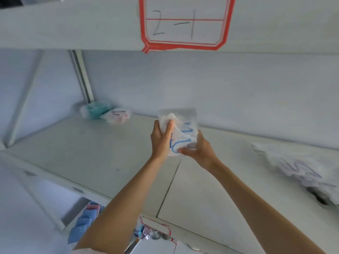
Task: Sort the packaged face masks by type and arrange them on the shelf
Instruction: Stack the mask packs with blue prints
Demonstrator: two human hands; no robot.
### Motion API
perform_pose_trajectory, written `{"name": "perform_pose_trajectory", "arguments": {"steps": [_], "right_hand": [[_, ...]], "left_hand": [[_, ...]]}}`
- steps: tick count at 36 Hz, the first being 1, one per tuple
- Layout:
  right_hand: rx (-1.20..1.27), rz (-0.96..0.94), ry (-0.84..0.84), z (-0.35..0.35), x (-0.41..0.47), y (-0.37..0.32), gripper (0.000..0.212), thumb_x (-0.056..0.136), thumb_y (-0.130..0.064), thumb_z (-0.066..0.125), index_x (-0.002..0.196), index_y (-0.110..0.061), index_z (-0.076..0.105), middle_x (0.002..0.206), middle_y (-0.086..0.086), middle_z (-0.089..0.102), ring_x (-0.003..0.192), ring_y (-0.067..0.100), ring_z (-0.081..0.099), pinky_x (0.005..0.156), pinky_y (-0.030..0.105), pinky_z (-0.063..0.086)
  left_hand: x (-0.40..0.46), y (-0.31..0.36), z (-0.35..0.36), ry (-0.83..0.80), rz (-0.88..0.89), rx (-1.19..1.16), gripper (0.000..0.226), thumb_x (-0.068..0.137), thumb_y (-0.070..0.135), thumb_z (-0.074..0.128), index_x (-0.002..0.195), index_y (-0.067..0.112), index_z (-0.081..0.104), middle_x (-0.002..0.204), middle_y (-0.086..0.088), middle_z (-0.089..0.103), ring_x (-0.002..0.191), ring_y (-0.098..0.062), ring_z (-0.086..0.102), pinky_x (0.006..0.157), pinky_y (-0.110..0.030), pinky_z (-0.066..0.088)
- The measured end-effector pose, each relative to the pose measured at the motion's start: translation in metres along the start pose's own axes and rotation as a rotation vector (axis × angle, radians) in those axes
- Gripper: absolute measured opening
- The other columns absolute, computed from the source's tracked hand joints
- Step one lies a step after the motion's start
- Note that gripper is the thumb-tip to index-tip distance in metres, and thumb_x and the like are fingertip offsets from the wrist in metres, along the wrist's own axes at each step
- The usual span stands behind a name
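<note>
Both my hands hold one clear packet of white face masks with blue marks (pixel 183 132) above the middle of the white shelf board (pixel 91 153). My left hand (pixel 161 138) grips its left side with the thumb over the front. My right hand (pixel 198 149) pinches its lower right corner. At the back left corner of the shelf lie a packet of teal masks (pixel 97 110) and, touching it, a packet of whitish-pink masks (pixel 117 116). On the right lies a blurred heap of clear packets with white masks (pixel 300 167).
The shelf above carries a red-framed label reading 2-1 (pixel 185 24). A white upright post (pixel 84 76) stands at the back left. Below the shelf's front edge hang blue packets (pixel 82 222) and other small packaged goods (pixel 146 233).
</note>
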State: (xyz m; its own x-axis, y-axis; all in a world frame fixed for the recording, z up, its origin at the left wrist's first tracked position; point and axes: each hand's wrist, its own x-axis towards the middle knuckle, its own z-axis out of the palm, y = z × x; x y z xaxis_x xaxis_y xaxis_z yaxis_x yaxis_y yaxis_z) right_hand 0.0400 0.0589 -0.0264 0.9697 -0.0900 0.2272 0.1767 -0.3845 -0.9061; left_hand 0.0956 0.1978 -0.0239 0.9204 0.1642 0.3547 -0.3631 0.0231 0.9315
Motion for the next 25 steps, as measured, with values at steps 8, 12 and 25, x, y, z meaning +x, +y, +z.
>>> {"name": "perform_pose_trajectory", "arguments": {"steps": [8,12,25], "right_hand": [[0.138,0.055,0.067,0.111,0.050,-0.025,0.063,0.077,-0.021,0.078,0.129,-0.019,0.042,0.112,0.000,0.061,0.096,0.009,0.062,0.076,0.022,0.052],[0.219,0.076,0.130,0.148,0.072,-0.035,0.055,0.086,-0.017,0.069,0.133,-0.019,0.040,0.114,-0.008,0.058,0.097,0.002,0.057,0.069,0.005,0.046],[0.281,0.391,0.404,0.220,0.158,-0.013,0.037,0.081,-0.018,0.071,0.114,-0.006,0.059,0.105,0.010,0.066,0.086,0.020,0.061,0.065,0.024,0.046]], "left_hand": [[0.092,-0.034,-0.071,0.071,-0.095,0.117,0.035,0.090,0.055,0.056,0.078,0.023,0.049,0.068,0.007,0.056,0.064,-0.011,0.056,0.069,-0.029,0.043],[0.130,-0.043,-0.088,0.026,-0.165,0.188,0.031,0.093,0.055,0.051,0.084,0.025,0.051,0.075,0.015,0.053,0.073,-0.010,0.056,0.077,-0.027,0.039],[0.220,-0.082,-0.113,-0.243,-0.425,0.502,0.087,0.084,0.079,0.033,0.123,0.005,0.057,0.125,-0.017,0.061,0.115,-0.035,0.057,0.092,-0.039,0.042]]}}
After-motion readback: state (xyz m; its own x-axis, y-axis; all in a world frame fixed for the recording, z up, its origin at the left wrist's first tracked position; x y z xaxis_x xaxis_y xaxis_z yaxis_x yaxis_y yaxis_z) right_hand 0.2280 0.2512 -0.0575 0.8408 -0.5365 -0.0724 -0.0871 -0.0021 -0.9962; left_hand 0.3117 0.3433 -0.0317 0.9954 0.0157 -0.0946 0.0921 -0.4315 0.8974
